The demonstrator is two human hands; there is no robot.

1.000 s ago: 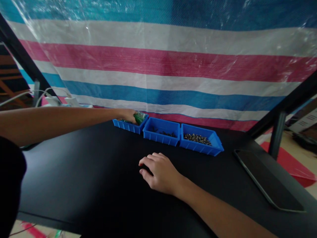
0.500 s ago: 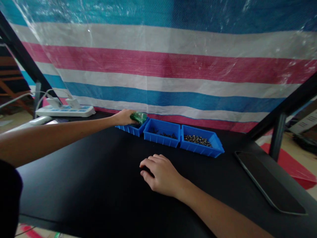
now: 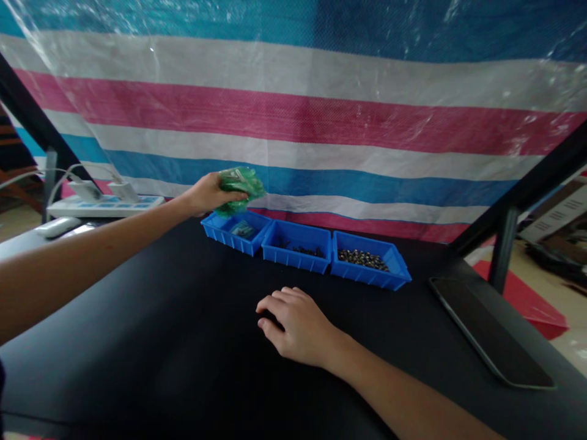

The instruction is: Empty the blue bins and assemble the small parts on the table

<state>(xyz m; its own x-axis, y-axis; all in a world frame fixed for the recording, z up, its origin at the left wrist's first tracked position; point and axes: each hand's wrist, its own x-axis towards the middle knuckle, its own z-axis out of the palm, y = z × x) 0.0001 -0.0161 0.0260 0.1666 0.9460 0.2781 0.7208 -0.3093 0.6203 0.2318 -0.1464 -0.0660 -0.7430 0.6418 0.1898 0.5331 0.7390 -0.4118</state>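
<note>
My left hand (image 3: 210, 194) grips a crumpled green plastic bag (image 3: 241, 187) just above the left blue bin (image 3: 232, 238). Inside that bin lies a small clear packet (image 3: 243, 230). The middle bin (image 3: 296, 261) holds dark small parts, and the right bin (image 3: 370, 276) holds many shiny metal pieces. My right hand (image 3: 296, 324) rests on the black table in front of the bins, fingers loosely curved with a gap between thumb and index finger, holding nothing.
A white power strip (image 3: 105, 208) with plugs and cables lies at the back left, near a white device (image 3: 57, 227). On the right lies a dark flat tablet-like object (image 3: 490, 333). Black frame posts and a striped plastic sheet (image 3: 293, 116) stand behind.
My left hand has lifted the green bag up out of the left bin, uncovering the clear packet. My right hand has stayed in place. The view has shifted slightly.
</note>
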